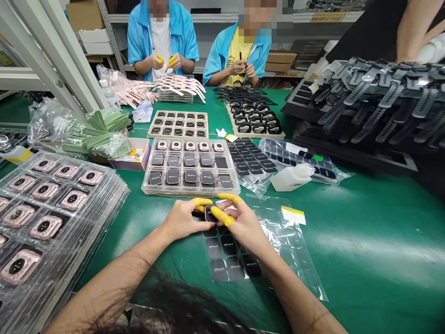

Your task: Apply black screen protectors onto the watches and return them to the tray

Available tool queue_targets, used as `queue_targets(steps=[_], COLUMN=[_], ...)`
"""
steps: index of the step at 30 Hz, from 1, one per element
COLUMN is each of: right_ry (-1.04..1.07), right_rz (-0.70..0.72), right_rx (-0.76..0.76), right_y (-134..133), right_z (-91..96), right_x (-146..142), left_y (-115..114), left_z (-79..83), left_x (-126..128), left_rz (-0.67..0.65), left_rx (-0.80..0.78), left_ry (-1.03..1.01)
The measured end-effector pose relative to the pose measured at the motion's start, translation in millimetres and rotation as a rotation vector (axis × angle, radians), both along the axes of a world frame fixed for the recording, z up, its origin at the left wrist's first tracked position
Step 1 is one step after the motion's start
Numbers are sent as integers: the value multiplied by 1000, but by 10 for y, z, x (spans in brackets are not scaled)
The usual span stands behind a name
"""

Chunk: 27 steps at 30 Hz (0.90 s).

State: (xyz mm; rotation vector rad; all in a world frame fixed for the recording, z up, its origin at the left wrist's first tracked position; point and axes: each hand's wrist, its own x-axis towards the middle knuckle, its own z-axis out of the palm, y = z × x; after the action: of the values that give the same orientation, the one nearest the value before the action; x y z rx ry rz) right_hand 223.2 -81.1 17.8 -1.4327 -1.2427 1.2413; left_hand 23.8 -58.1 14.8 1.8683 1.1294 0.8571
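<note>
Between my two hands is a small smartwatch body (210, 213) with a dark labelled face. My left hand (186, 219) grips its left side, with yellow finger cots on the fingertips. My right hand (241, 222), also in yellow cots, has its thumb against the watch's right side. Something white shows behind my right fingers, too hidden to name. Under the hands lies a sheet of dark square screen films (219, 270) printed with a brand name, on a clear plastic bag (295, 253). Just beyond stands a clear tray (191, 191) of watch bodies, several covered with dark films.
Stacked trays of pink watch bodies (45, 190) fill the left. A white bottle (292, 177) leans beyond the bag. Green straps (104, 125), a box of finger cots (132, 160) and a rack of dark straps (382, 93) stand around. Two people in blue jackets (189, 32) sit opposite.
</note>
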Motion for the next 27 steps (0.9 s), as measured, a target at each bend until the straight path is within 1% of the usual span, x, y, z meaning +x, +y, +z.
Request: queue_targets(steps=[2,4,6,9,11,13,15,16,18,20,21,22,24,26,27], right_ry=[22,11,15,29,52,88,97,74,-11,-132,-212,-327,-557,-732,-801], right_rz=[61,31,-6,39,59,14,-67,-113,-192,-233,-230,-202,-97,-12,0], right_rx=[-17,-46,-53,15,32,16,27,58,164,290,325,321,276,286,304], right_y=[11,27,38,18,-18,-32,34,115,389,780,994,1203,1569,1833,1931], right_z=[8,9,4,-9,-11,6,50,82,160,241,277,309,365,417,442], right_x=[-19,-33,-43,-69,-90,-77,0,64,224,380,439,480,509,486,464], left_y=[-5,-8,-10,-10,-5,7,28,40,61,72,73,72,66,63,63], left_z=[8,23,37,41,33,15,-11,-26,-58,-80,-85,-85,-77,-61,-52], left_x=[-1,-1,-1,-1,-1,0,0,1,4,7,8,9,11,12,12], left_rz=[-42,-62,-53,-58,-74,-69,-57,-52,-44,-47,-55,-65,-72,-66,-64], left_rx=[14,10,-3,1,-5,-34,-82,-104,-136,-142,-139,-134,-116,-92,-80], left_ry=[8,4,-6,5,2,-30,-82,-112,-165,-196,-200,-201,-198,-195,-194])
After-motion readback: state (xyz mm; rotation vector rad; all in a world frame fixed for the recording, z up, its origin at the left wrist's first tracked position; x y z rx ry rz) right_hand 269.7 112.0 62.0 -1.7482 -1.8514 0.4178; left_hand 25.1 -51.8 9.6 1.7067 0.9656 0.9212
